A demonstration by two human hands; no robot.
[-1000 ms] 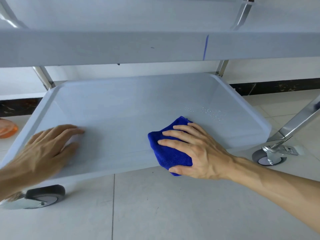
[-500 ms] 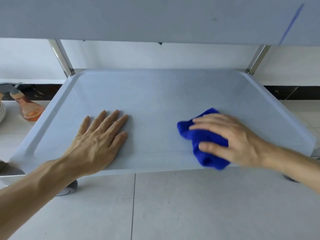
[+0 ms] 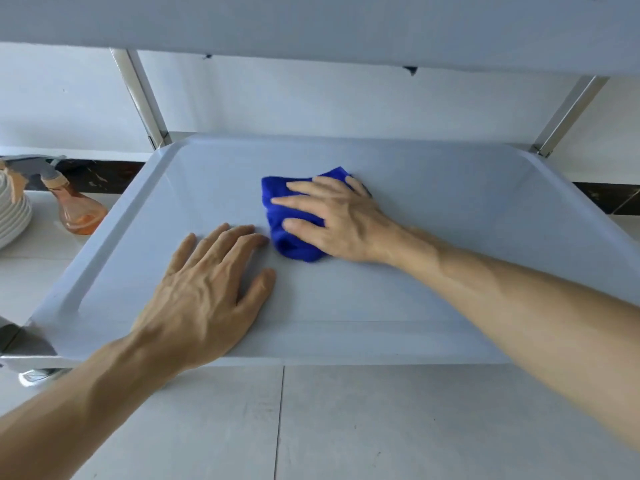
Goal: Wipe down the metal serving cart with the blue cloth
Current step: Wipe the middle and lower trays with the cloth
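Observation:
The metal serving cart's lower shelf (image 3: 450, 220) is a shallow pale tray with raised walls, filling the middle of the head view. A bunched blue cloth (image 3: 277, 206) lies on the shelf near its middle. My right hand (image 3: 332, 220) presses flat on top of the cloth with straight fingers pointing left. My left hand (image 3: 207, 289) rests flat on the bare shelf, its fingertips just left of the cloth. An upper shelf (image 3: 311, 26) of the cart spans the top of the view.
Shiny cart posts rise at the back left (image 3: 142, 98) and back right (image 3: 568, 116). An orange spray bottle (image 3: 78, 209) and a stack of white plates (image 3: 12, 216) stand on the floor at left. A caster (image 3: 34, 375) shows under the front left corner. Tiled floor (image 3: 346, 427) lies in front.
My right hand has slid the cloth left and towards the back of the shelf. My left hand has shifted right, closer to the cloth. The camera moved in closer.

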